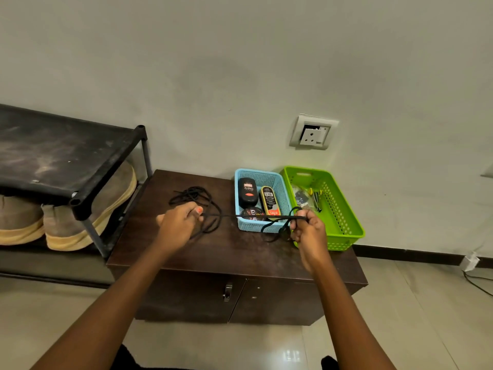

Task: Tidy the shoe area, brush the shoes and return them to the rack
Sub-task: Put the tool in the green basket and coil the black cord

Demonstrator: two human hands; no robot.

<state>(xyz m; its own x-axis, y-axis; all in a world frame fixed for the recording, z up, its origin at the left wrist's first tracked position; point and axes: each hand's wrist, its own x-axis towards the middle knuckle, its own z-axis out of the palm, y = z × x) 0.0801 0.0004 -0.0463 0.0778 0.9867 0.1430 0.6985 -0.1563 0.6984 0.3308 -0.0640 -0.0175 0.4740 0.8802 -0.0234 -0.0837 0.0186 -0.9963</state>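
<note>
A black shoelace (226,216) is stretched taut between my two hands above the dark wooden cabinet (213,252). My left hand (178,222) pinches it beside a loose tangle of lace (196,196) lying on the cabinet top. My right hand (309,231) grips the other end, where loops of lace hang in front of the blue basket (280,182). Two tan suede shoes (80,222) with pale soles stand on the lower shelf of the black shoe rack (66,161) at the left.
The blue basket holds a black polish bottle (248,192), a Kiwi polish container (270,202) and a round tin (252,213). A green basket (344,209) with small items stands to its right. A wall socket (313,132) is above. A cable (477,284) lies on the tiled floor.
</note>
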